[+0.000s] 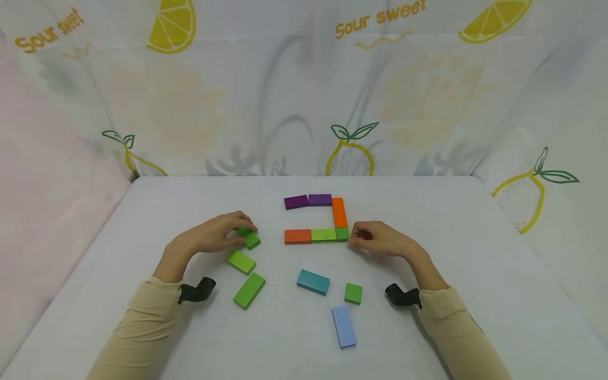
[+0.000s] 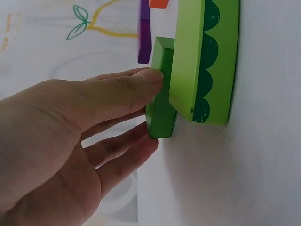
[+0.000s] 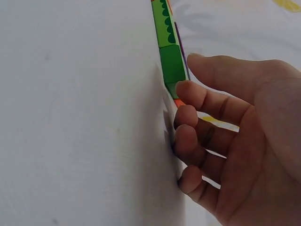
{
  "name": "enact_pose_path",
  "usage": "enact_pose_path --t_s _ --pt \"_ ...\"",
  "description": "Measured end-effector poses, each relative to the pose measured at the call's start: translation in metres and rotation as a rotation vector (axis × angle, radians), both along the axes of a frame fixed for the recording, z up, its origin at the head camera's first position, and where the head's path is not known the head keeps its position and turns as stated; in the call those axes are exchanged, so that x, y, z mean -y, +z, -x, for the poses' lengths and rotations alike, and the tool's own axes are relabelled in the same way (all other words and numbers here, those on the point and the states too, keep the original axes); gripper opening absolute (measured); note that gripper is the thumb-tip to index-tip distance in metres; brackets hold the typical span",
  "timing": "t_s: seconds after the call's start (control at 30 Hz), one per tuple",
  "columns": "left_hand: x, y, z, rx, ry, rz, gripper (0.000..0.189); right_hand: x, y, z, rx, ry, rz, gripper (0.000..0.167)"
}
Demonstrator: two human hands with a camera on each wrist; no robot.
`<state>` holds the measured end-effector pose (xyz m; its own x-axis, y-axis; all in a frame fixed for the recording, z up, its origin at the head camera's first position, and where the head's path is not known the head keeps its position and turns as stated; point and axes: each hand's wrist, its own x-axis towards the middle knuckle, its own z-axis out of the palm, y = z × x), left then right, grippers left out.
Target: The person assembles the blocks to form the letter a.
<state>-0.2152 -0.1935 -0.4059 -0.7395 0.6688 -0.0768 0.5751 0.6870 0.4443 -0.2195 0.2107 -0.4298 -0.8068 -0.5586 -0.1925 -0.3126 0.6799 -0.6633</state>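
My left hand [image 1: 219, 233] pinches a green block [image 1: 249, 238] between thumb and fingers at the left of the table. In the left wrist view, the thumb lies on that green block [image 2: 162, 94], beside a light green block [image 2: 188, 56] with dark green scallops. My right hand [image 1: 382, 238] is at the right end of a row made of a red-orange block [image 1: 297, 236], a light green block [image 1: 324, 236] and a small green block [image 1: 342, 234]. Its fingers are loosely bent and hold nothing; the index fingertip is right at the small green block [image 3: 173, 66].
An orange block [image 1: 339, 212] joins the row to a purple block [image 1: 320, 200] and a dark purple block [image 1: 296, 202]. Nearer lie a light green block [image 1: 241, 262], a green block [image 1: 249, 291], a teal block [image 1: 313, 282], a green cube [image 1: 353, 293] and a pale blue block [image 1: 344, 326].
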Motion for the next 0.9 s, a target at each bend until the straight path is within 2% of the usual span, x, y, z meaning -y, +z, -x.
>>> enact_pose_path --t_s 0.2,0.47,0.9 --pt "-0.001 -0.003 0.0 -0.007 0.023 -0.012 0.029 0.002 0.003 -0.005 -0.017 0.032 0.021 0.011" --pt "-0.005 -0.004 -0.003 -0.044 0.096 0.013 0.028 0.02 0.017 -0.025 -0.045 0.118 0.015 0.014" --pt "-0.006 -0.005 -0.002 -0.034 0.08 -0.014 0.027 0.047 0.024 -0.05 -0.076 0.176 -0.008 0.022"
